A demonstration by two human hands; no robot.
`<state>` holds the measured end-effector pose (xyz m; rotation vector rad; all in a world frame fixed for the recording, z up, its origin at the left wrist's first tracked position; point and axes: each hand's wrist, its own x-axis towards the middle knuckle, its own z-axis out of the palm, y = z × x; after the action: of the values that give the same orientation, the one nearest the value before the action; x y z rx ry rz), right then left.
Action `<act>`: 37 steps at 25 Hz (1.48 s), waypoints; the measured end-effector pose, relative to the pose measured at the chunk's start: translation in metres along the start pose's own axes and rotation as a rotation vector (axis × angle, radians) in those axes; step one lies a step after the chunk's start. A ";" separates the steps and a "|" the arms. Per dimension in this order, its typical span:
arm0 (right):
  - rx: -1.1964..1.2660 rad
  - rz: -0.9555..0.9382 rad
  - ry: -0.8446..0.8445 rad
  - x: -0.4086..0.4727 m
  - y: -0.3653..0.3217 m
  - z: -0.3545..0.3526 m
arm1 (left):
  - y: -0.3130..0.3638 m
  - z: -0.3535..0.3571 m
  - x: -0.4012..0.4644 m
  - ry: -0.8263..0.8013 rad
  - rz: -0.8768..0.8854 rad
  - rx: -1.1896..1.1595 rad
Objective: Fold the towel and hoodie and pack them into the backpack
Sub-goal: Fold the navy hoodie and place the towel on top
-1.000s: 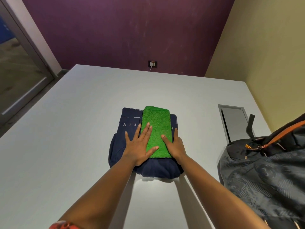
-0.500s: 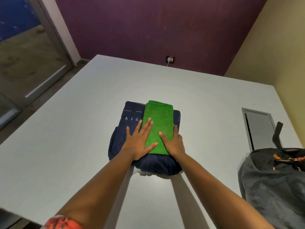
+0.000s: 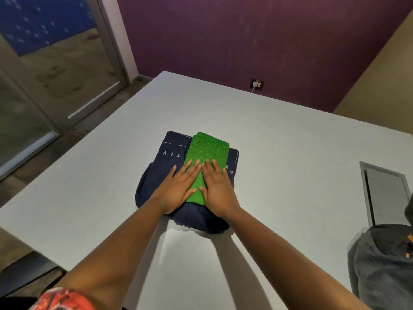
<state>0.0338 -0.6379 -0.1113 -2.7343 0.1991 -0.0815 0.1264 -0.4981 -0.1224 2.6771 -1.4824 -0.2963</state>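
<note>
The folded green towel (image 3: pixel 206 151) is lying lengthwise on top of the folded navy hoodie (image 3: pixel 165 166), and the hoodie is sitting on the pale grey table (image 3: pixel 279 153), roughly at its middle. White letters are showing on the hoodie on either side of the towel. Both hands are lying flat on this stack with fingers straight and spread wide, gripping nothing: the left hand (image 3: pixel 178 190) is resting partly on the hoodie and partly on the towel's left edge, and the right hand (image 3: pixel 218 187) is pressing on the towel's near right part, its outer edge reaching over the hoodie. The two hands are sitting just beside each other, index fingers nearly touching over the towel. Well to the right of the hoodie, at the frame's lower right edge, the dark grey backpack (image 3: pixel 384 265) is resting on the table, only partly in view. Beyond the backpack, a grey rectangular panel (image 3: pixel 384 191) is sitting flush in the tabletop. Far beyond the hoodie, a wall socket (image 3: pixel 257 83) with a white plug is showing on the purple wall (image 3: pixel 245 41).
</note>
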 end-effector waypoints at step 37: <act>-0.158 -0.093 -0.366 0.051 -0.026 0.017 | -0.038 -0.021 -0.002 -0.169 -0.347 0.059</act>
<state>0.0886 -0.6153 -0.1153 -2.8516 -0.0268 0.4232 0.1613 -0.4773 -0.1073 3.0166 -1.0648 -0.5168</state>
